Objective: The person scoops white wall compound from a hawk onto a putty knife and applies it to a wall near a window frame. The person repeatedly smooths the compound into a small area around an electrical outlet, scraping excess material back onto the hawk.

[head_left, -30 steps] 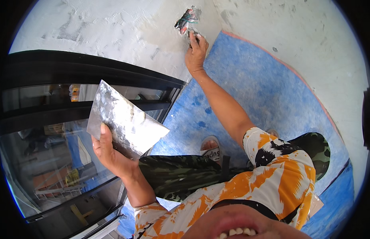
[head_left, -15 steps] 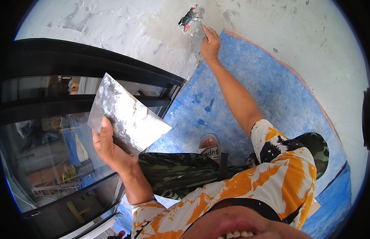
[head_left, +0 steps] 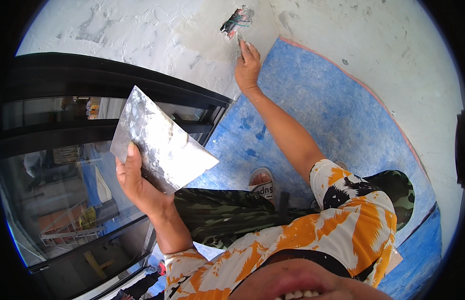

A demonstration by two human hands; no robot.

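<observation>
My left hand grips a flat four-cornered metal putty board by its near left edge. The thumb lies on top of the board, and white putty smears its bright upper face. Out at the wall, my right hand is closed round a small thin tool, mostly hidden by the fingers. The narrow tip of the tool is at the lower edge of a ragged wall hole. Green and reddish wires or tubes show inside the hole. Damp-looking putty covers the wall around it.
Left of me stands a black-framed glass window, with stored items visible through it. Blue protective sheeting covers the floor, meeting a pale wall on the right along a reddish edge. My sandalled foot rests on the sheeting.
My right hand has moved left and slightly nearer, taking the tool from the right of the hole to its lower edge. The putty board in my left hand has barely shifted.
</observation>
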